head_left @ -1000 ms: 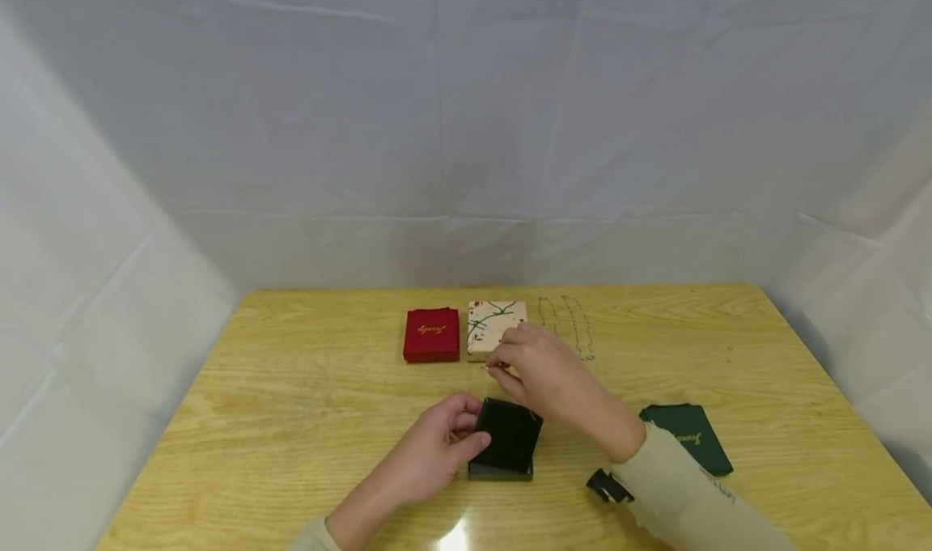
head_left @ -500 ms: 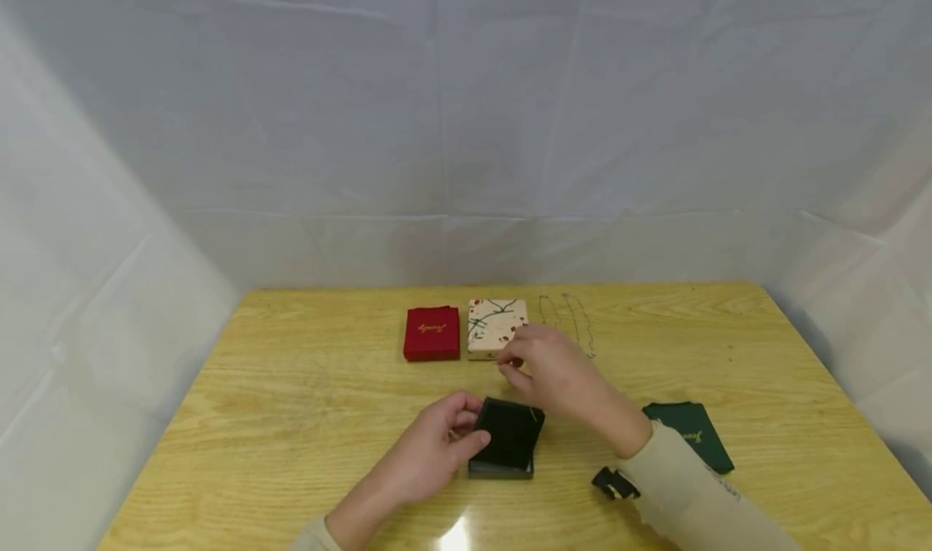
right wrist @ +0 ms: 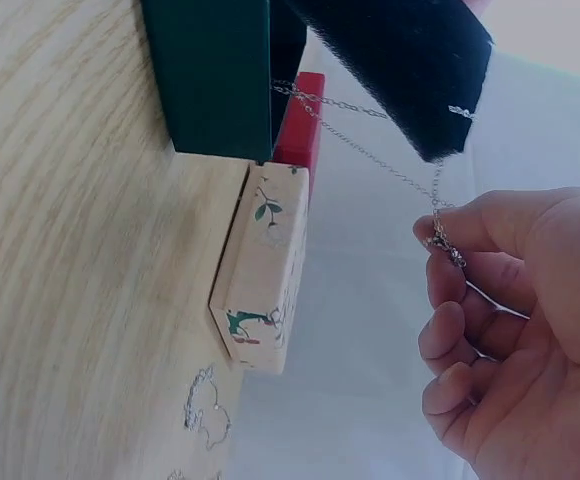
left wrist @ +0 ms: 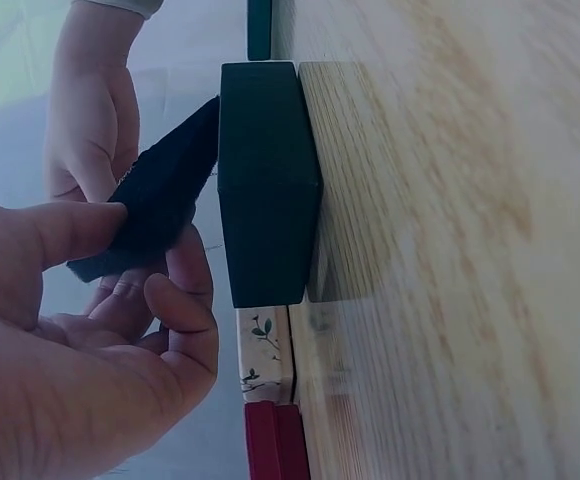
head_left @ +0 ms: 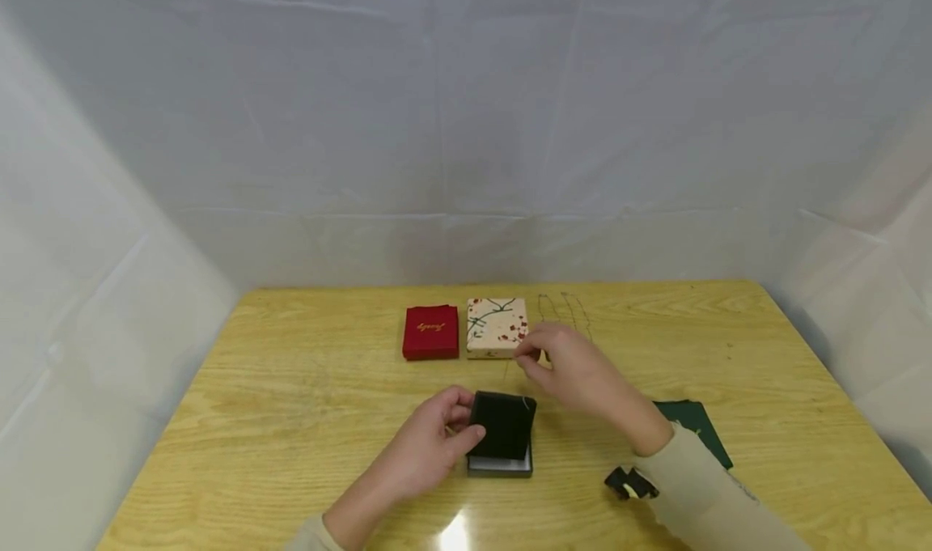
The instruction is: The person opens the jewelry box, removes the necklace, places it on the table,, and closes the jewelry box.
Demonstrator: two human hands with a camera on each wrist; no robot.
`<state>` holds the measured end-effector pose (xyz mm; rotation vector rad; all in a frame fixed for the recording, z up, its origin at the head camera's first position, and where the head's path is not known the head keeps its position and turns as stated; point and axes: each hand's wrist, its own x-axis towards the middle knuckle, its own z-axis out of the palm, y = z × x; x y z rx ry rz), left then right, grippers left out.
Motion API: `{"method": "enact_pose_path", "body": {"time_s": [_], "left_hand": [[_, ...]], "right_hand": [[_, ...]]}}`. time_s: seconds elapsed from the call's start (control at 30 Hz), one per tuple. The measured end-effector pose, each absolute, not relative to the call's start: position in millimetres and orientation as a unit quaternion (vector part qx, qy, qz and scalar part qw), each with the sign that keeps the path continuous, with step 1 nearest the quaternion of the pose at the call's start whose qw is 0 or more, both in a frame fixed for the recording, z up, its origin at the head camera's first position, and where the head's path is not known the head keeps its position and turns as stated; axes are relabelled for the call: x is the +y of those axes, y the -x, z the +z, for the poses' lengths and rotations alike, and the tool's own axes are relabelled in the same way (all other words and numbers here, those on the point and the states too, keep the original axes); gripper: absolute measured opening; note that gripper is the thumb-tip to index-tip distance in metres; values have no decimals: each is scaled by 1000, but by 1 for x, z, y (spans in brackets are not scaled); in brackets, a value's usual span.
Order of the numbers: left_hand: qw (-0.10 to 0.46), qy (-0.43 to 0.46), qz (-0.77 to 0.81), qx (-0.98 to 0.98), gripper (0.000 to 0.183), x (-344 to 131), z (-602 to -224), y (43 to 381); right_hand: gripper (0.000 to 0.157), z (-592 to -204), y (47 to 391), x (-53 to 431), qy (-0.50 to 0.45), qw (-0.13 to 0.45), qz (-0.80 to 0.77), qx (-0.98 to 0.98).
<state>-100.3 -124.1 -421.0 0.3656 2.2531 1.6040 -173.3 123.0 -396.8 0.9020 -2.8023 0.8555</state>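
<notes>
My left hand [head_left: 437, 438] pinches a black velvet jewelry-box pad [head_left: 502, 425] between thumb and fingers. The pad is tilted up over an open dark green box base [left wrist: 265, 180], whose pale inside shows along the near edge. With thumb and forefinger, my right hand [head_left: 571, 365] pinches a silver necklace [right wrist: 370, 157] beyond the pad's right corner. Its thin chain runs from those fingertips past the pad toward the box, and a bit of chain crosses the pad's corner. How the chain lies behind the pad is hidden.
Beyond the hands stand a red box [head_left: 431, 332] and a cream flower-patterned box [head_left: 495, 328]. More silver chains [right wrist: 192, 405] lie on the wood table right of the patterned box. A dark green lid [head_left: 695, 430] lies at right, partly behind the right forearm.
My right hand has moved to the right, pinching the necklace. The left hand has raised the pad slightly away from me, and more of the box's pale inside shows.
</notes>
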Motion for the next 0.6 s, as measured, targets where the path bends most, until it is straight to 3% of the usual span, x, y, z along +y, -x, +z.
{"method": "enact_pose_path", "body": {"time_s": [0.6], "left_hand": [[159,-120,549,812,37,-128,-424,99]], "right_hand": [[8,-392,165,142,-250,22,316,-915]]}}
